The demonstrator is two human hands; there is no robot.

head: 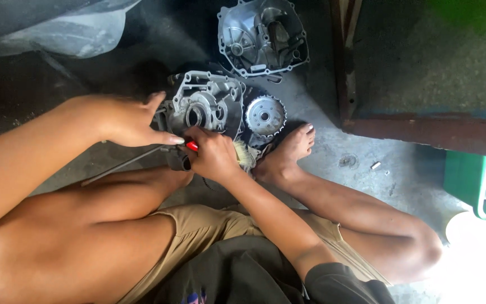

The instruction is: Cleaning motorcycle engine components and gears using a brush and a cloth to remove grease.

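1. An engine crankcase half, grey cast metal with a round bore at its middle, is set on the concrete floor between the person's bare legs.
2. The crankcase's near-left edge is touched by the left hand, which is spread flat with fingers extended and nothing gripped.
3. A red-handled tool is gripped in the right hand, which is curled closed just below the crankcase; only the red tip is seen past the fingers.
4. A thin grey rod is seen slanting left from under the hands; whether it is held cannot be told.
5. A toothed clutch basket is placed just right of the crankcase, near the bare right foot.
6. A separate engine cover is laid farther up the floor.
7. A green crate is seen at the right edge.
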